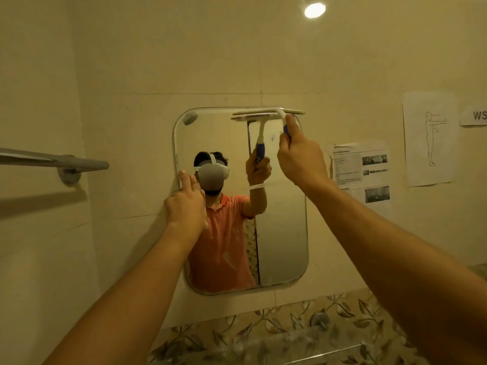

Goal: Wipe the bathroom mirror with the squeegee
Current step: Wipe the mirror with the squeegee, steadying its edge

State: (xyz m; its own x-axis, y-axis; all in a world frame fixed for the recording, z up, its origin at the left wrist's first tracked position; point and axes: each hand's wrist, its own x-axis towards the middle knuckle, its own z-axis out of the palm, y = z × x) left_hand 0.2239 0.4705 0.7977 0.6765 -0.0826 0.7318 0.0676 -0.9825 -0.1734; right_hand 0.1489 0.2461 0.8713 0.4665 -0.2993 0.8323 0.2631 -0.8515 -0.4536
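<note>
Head view shows the right hand (300,156) gripping the squeegee (268,113) handle, blade across the mirror's (282,233) top right edge. Left hand (185,204) rests flat, fingers extended, on the mirror's left edge. Best pull straight down, keeping even pressure and the blade level.

Dim yellowish light from a ceiling lamp (314,10) (edges warped).

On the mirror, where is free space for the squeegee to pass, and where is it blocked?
Free: the glass below the squeegee, from the right hand down to the mirror bottom edge. Crowded: the left edge, where the left hand rests, and the top-left corner with its mounting knob.
</note>
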